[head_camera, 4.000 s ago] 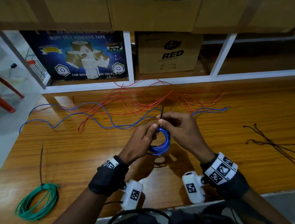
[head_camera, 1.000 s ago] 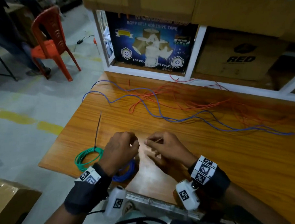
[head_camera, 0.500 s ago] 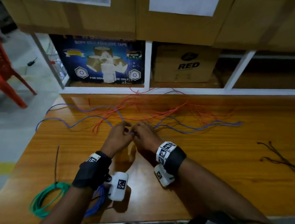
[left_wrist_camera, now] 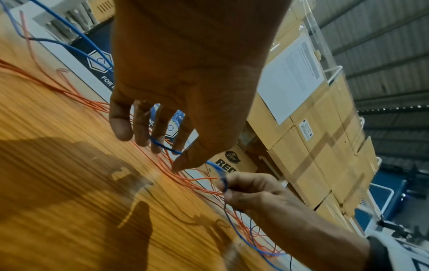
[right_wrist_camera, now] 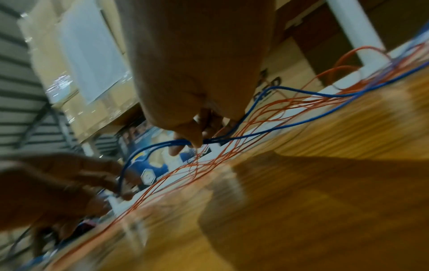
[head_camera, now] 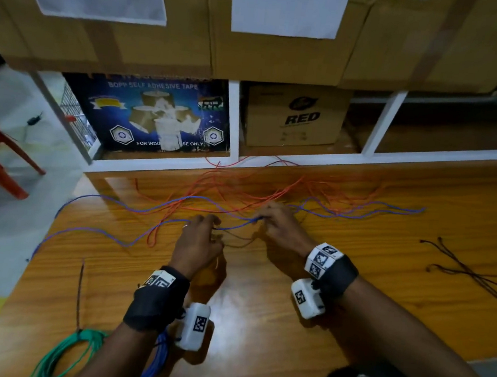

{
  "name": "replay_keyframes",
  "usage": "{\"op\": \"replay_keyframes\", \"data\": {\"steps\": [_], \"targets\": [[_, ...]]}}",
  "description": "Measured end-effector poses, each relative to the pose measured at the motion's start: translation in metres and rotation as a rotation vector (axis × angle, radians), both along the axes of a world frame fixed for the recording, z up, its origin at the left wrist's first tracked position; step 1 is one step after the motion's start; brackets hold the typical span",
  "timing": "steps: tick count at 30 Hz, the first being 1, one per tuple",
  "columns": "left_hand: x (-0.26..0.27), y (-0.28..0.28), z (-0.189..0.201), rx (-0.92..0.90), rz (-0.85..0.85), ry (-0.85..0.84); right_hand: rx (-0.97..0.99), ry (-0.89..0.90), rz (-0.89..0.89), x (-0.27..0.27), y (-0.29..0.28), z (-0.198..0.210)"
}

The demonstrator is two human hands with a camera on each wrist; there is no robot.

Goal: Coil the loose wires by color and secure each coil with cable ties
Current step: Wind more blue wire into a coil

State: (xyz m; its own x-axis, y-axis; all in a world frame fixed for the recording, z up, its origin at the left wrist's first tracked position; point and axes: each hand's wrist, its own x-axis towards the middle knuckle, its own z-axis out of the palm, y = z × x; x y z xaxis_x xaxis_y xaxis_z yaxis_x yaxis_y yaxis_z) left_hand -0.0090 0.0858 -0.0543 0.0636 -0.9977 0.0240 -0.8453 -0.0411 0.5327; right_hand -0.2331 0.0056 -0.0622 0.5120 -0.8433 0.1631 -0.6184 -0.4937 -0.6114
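Near the tabletop's [head_camera: 352, 285] far edge, the left hand [head_camera: 197, 243] and right hand [head_camera: 282, 229] each pinch the loose blue wire [head_camera: 238, 224]. Only the wrist views show those fingertip pinches; only the head view shows the green coil [head_camera: 62, 352] at the near left corner.

Loose wires [head_camera: 240, 199] lie on the bench [head_camera: 351, 300] just beyond the fingers [head_camera: 209, 219]. Cable ties [head_camera: 469, 271] lie well right of them. Two coils [head_camera: 62, 352] sit near-left, behind the fingers.

A thin loose blue wire [head_camera: 138, 209] snakes across my wooden bench, tangled with thin orange wires [head_camera: 241, 187]. A tied green wire coil [head_camera: 59, 352] and blue coil [head_camera: 153, 365] lie at the near-left edge; black cable ties [head_camera: 469, 272] lie far right.
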Motion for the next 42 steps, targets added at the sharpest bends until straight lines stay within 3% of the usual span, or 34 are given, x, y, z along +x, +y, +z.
{"op": "replay_keyframes", "data": {"steps": [7, 11, 14, 18, 20, 22, 25, 27, 31, 33, 35, 38, 42], "targets": [[-0.012, 0.006, 0.014, -0.154, 0.048, -0.285, -0.11, -0.127, -0.271, -0.049, -0.024, 0.012], [-0.019, 0.003, 0.024, -0.181, 0.084, -0.358, -0.071, 0.041, -0.308, -0.063, -0.034, 0.001], [-0.022, -0.001, 0.028, -0.226, -0.017, -0.156, 0.024, 0.075, -0.225, -0.051, -0.02, 0.008], [-0.037, 0.003, 0.032, -0.255, -0.076, 0.251, -0.143, -0.095, -0.038, -0.017, 0.007, 0.036], [-0.044, 0.004, 0.034, -0.291, -0.126, 0.339, 0.046, -0.165, 0.108, 0.002, 0.023, 0.045], [-0.046, 0.005, 0.035, -0.334, -0.12, 0.347, 0.181, -0.236, 0.102, 0.015, 0.033, 0.047], [-0.037, 0.007, 0.04, -0.352, -0.03, 0.406, 0.149, -0.41, -0.059, 0.009, 0.03, 0.053], [-0.027, 0.011, 0.043, -0.315, -0.057, 0.398, 0.165, -0.543, -0.242, -0.008, 0.021, 0.056], [-0.013, 0.02, 0.043, -0.243, -0.153, 0.171, 0.187, -0.646, -0.698, -0.049, -0.005, 0.054], [-0.014, 0.026, 0.043, -0.262, -0.182, 0.072, 0.116, -0.573, -0.775, -0.068, -0.014, 0.048], [-0.02, 0.032, 0.046, -0.253, -0.24, 0.084, 0.032, -0.443, -0.73, -0.078, -0.019, 0.04], [-0.032, 0.035, 0.05, -0.179, -0.339, 0.337, -0.086, -0.219, -0.551, -0.071, -0.016, 0.034], [-0.044, 0.032, 0.056, -0.083, -0.318, 0.622, -0.329, -0.19, -0.275, -0.033, 0.021, 0.055]]}}
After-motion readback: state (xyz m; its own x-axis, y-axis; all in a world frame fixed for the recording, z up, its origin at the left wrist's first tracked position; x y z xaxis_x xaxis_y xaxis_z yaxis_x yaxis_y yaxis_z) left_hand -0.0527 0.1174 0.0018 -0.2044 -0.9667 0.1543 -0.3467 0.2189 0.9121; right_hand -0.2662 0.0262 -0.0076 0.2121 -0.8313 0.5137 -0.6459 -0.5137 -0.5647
